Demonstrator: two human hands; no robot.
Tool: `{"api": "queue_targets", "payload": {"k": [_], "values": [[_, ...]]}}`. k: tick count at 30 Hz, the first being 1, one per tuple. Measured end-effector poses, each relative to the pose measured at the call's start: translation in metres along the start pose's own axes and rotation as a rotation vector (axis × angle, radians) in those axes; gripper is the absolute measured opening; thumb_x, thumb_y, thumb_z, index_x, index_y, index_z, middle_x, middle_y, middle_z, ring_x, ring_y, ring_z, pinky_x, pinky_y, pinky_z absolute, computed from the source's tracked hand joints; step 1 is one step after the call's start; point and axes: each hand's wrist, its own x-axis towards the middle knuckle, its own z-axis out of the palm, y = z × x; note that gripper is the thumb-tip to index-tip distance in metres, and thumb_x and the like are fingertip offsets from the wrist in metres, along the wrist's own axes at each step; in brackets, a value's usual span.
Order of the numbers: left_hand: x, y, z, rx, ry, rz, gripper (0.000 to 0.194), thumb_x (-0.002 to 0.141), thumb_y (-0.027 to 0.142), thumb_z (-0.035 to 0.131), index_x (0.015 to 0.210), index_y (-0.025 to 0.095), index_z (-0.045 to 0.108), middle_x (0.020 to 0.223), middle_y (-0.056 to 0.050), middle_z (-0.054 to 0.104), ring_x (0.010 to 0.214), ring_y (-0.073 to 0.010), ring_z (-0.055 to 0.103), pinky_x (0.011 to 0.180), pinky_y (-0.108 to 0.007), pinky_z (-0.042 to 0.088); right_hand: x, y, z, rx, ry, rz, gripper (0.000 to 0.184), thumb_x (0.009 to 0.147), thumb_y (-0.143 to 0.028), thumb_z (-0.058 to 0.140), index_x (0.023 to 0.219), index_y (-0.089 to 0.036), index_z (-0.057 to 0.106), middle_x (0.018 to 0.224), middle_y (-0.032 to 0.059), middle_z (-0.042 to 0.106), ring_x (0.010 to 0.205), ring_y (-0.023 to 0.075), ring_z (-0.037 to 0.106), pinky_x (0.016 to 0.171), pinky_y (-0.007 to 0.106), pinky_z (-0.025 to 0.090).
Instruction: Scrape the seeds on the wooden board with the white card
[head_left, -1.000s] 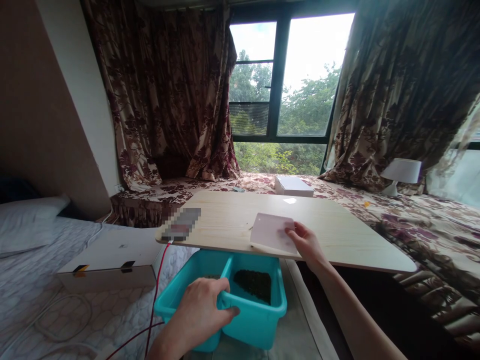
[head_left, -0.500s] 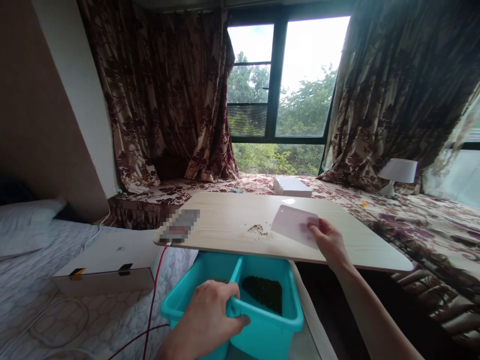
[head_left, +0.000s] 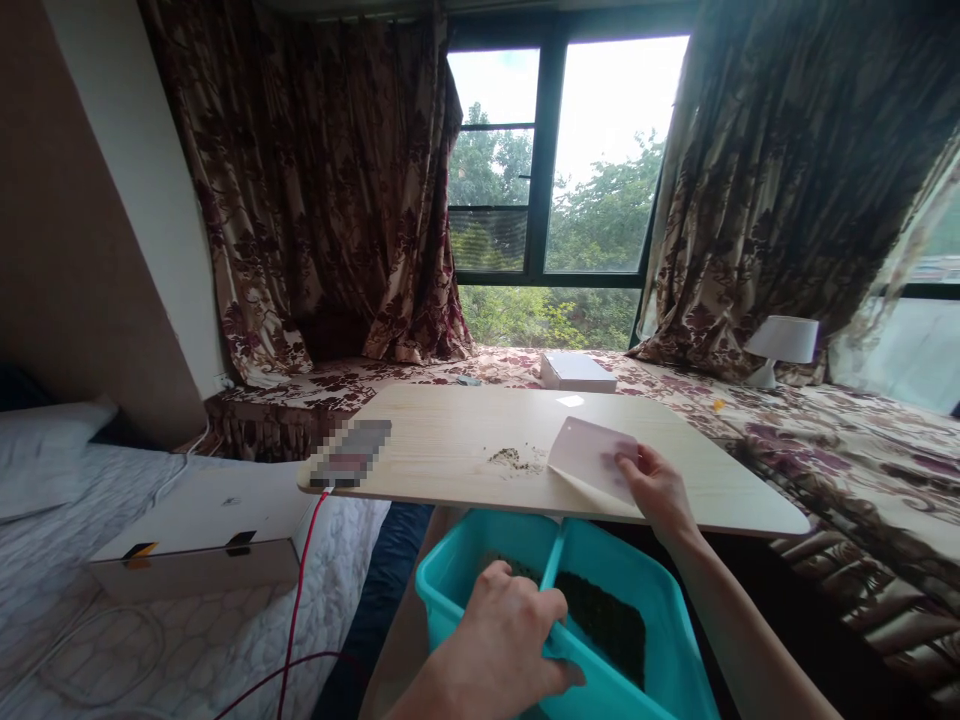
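Head view: our counter lies beyond our left hand, its fingers clamped on the tub. Our right hand's fingers pinch a sheet; left of them, grains we're apparently gathering likely need a low stroke next.

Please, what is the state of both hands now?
Left hand: closed, gripping the turquoise bin by its near rim.
Right hand: closed, holding the pale sheet by its edge.

Wood-grain tabletop supports granule pile nr. ctr. & blurred rect. device at L end. Quilted bed supports wht. carton, pillow.
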Motion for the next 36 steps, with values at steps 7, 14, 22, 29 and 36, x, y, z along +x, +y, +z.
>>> {"api": "queue_targets", "payload": {"k": [7, 14, 22, 29, 36], "values": [[0.005, 0.003, 0.003, 0.034, 0.007, 0.02, 0.03, 0.067, 0.049, 0.069, 0.078, 0.022, 0.062, 0.074, 0.0, 0.065, 0.076, -0.0187, 0.06, 0.094, -0.035, 0.035, -0.006, 0.007, 0.009, 0.06, -0.089, 0.015, 0.034, 0.065, -0.037, 0.062, 0.092, -0.015, 0.067, 0.086, 0.0093, 0.073, 0.073, 0.0222, 0.067, 0.059, 0.03, 0.052], [0.008, 0.005, -0.002, 0.044, -0.016, -0.003, 0.032, 0.067, 0.05, 0.069, 0.08, 0.022, 0.063, 0.076, -0.002, 0.066, 0.078, -0.02, 0.061, 0.097, -0.037, 0.034, -0.002, 0.012, 0.01, 0.028, -0.031, 0.003, 0.032, 0.066, -0.037, 0.06, 0.088, -0.015, 0.066, 0.084, 0.0087, 0.073, 0.075, 0.023, 0.067, 0.059, 0.031, 0.052], [0.007, 0.005, -0.007, 0.045, -0.007, -0.016, 0.029, 0.065, 0.046, 0.071, 0.077, 0.021, 0.064, 0.075, -0.002, 0.066, 0.079, -0.02, 0.06, 0.095, -0.034, 0.036, -0.025, 0.011, 0.016, 0.136, -0.197, 0.1, 0.035, 0.063, -0.041, 0.065, 0.088, -0.016, 0.068, 0.087, 0.0085, 0.073, 0.075, 0.025, 0.067, 0.056, 0.03, 0.051], [0.005, 0.005, -0.012, 0.037, -0.026, -0.041, 0.03, 0.067, 0.048, 0.069, 0.077, 0.02, 0.064, 0.074, -0.004, 0.066, 0.078, -0.0199, 0.06, 0.095, -0.034, 0.036, -0.023, 0.003, 0.022, 0.153, -0.214, 0.098, 0.036, 0.063, -0.041, 0.064, 0.09, -0.017, 0.066, 0.087, 0.0086, 0.073, 0.075, 0.0249, 0.067, 0.056, 0.03, 0.051], [0.004, 0.003, -0.008, 0.046, -0.02, -0.046, 0.031, 0.066, 0.05, 0.068, 0.077, 0.021, 0.064, 0.075, -0.003, 0.065, 0.083, -0.0219, 0.058, 0.091, -0.034, 0.039, -0.013, -0.001, 0.037, 0.129, -0.18, 0.003, 0.031, 0.064, -0.038, 0.061, 0.085, -0.016, 0.065, 0.084, 0.0091, 0.072, 0.073, 0.0222, 0.066, 0.059, 0.029, 0.051]]}}
